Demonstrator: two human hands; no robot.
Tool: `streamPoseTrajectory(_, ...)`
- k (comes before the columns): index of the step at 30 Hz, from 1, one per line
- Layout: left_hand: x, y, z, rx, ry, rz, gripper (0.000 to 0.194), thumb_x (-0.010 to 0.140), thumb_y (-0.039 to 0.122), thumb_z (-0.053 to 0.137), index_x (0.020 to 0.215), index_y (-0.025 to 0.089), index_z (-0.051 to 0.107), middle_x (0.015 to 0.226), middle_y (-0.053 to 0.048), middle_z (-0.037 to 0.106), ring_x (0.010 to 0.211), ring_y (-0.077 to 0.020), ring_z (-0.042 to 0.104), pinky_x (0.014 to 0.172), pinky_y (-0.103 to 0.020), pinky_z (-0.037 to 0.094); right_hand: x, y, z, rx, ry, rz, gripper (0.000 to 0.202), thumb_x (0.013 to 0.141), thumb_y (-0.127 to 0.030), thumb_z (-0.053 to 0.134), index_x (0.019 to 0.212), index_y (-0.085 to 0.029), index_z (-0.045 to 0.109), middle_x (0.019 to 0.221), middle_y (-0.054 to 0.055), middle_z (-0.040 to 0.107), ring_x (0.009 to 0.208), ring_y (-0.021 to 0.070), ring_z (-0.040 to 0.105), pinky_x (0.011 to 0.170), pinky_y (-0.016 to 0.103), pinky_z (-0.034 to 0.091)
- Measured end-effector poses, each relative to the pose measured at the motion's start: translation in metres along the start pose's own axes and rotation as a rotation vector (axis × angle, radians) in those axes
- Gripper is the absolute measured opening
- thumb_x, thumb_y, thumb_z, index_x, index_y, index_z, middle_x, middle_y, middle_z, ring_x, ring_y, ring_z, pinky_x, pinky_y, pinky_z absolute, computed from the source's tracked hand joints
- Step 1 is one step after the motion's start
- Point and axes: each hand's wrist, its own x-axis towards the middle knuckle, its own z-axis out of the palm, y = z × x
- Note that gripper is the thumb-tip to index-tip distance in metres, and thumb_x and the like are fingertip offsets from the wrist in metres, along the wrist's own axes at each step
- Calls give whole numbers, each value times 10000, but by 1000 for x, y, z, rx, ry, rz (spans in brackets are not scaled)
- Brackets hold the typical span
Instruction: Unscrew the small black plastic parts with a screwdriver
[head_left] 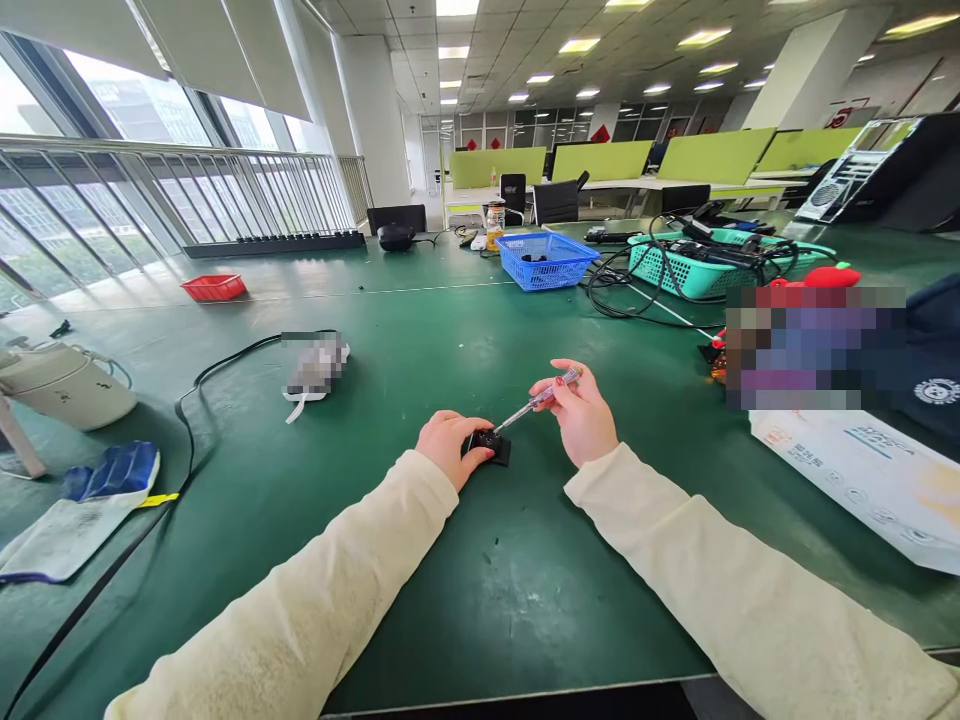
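Observation:
On the green table [525, 580], my left hand [448, 446] has its fingers closed round the left side of a small black part [496, 450]. My right hand [583, 418] grips a screwdriver [534, 402] with a clear handle between thumb and fingers. The screwdriver slants down to the left, and its tip meets the top of the black part beside my left fingertips. Fine detail on the black part is too small to make out.
A blue basket [546, 262] and a green basket [697, 268] with black cables stand farther back. A red tray [214, 288] lies back left. A black cable [187, 440] runs down the left side. A white box [862, 480] lies at right.

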Motion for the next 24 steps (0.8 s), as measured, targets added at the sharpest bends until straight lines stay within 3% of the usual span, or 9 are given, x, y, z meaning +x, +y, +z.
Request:
streamPoseTrajectory(6, 0, -2, -1, -27, -8, 33, 311, 806, 256, 727, 1117, 261, 739, 1071, -53, 763, 1139, -296, 600, 1043, -501, 492, 2, 3, 0, -18, -71, 64, 417, 747, -507, 765, 990, -251, 542, 746, -19, 725, 636, 149, 636, 693, 365, 552)
streamPoseTrajectory(15, -1, 1, -4, -31, -3, 11, 276, 797, 278, 745, 1073, 264, 737, 1057, -58, 757, 1136, -305, 595, 1033, -510, 489, 3, 1, 0, -2, 40, 47, 524, 659, -575, 823, 959, -244, 551, 701, -35, 711, 605, 132, 627, 651, 325, 535)
streamPoseTrajectory(20, -1, 3, -5, -24, -19, -11, 284, 810, 271, 736, 1095, 257, 730, 1085, -58, 753, 1153, -303, 587, 1052, -508, 477, 3, 0, -1, 19, 58, 48, 487, 694, -558, 798, 971, -244, 548, 691, -36, 701, 589, 120, 595, 635, 303, 522)
streamPoseTrajectory(24, -1, 3, -4, -28, -13, 6, 264, 807, 260, 733, 1070, 254, 725, 1064, -54, 754, 1135, -296, 599, 1039, -502, 488, 2, 3, 0, -9, -11, 67, 432, 745, -536, 765, 980, -244, 551, 732, -20, 704, 616, 134, 617, 659, 326, 536)
